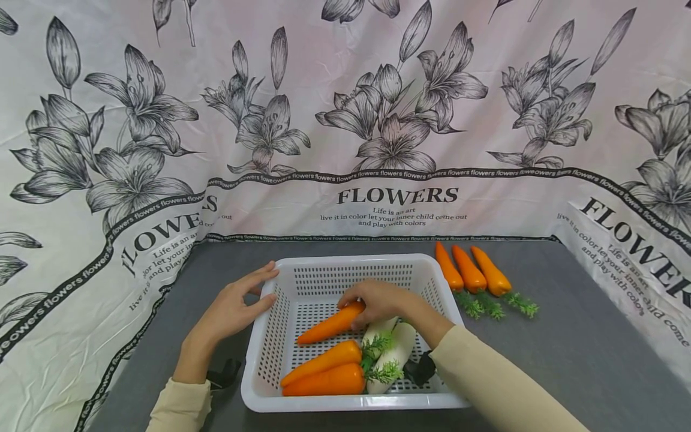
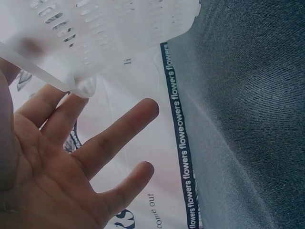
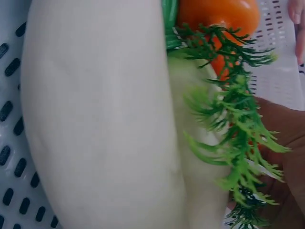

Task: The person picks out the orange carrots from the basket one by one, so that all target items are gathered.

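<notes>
My right hand (image 1: pixel 375 300) reaches into a white plastic basket (image 1: pixel 351 403) and grips an orange carrot (image 1: pixel 330 325) near its thick end, the tip pointing left. Two more carrots (image 1: pixel 324 364) lie side by side at the near left of the basket, their green tops toward the middle. Beside them rest two white radishes (image 1: pixel 398 348), large in the right wrist view, partly under green leaves (image 3: pixel 233 119). At the basket's left rim, my left hand (image 1: pixel 234 306) pinches the edge between thumb and fingers. Two of its fingers (image 2: pixel 116 136) stretch out free in the left wrist view.
Three carrots (image 1: pixel 469 270) with leafy green tops lie on the grey tabletop (image 1: pixel 567 348), behind and right of the basket. A flower-printed white cloth (image 1: pixel 399 204) stands along the back and sides. Dark wrist straps (image 1: pixel 224 375) show near both sleeves.
</notes>
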{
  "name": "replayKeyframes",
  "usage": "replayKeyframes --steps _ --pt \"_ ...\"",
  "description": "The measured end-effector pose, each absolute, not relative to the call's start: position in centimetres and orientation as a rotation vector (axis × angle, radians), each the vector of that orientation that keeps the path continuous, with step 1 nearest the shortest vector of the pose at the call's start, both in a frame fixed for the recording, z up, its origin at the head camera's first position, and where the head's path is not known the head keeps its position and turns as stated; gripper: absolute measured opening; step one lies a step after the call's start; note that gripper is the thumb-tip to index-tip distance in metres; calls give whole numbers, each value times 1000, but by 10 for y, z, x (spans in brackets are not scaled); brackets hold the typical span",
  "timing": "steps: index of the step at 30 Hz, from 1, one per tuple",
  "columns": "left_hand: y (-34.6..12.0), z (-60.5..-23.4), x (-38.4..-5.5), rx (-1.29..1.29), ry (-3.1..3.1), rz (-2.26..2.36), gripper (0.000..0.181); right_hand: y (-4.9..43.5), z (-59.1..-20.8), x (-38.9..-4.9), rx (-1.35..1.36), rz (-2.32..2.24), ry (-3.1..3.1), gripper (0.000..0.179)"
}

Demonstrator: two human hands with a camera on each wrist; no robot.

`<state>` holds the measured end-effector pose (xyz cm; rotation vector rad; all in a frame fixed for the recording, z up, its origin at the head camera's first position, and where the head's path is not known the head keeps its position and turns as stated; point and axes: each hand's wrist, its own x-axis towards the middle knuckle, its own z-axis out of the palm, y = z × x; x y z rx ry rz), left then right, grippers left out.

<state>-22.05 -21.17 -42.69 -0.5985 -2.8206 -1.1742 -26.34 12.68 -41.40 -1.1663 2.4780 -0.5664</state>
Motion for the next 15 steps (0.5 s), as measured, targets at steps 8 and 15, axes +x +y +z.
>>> replayKeyframes --steps 8,15 --pt "-210 -425 -219 -594 -2828 -1180 57 127 -412 -265 -1222 -670 2491 44" --pt "-210 -425 -220 -575 -2844 -1177 57 127 -409 -267 -1241 -766 2521 44"
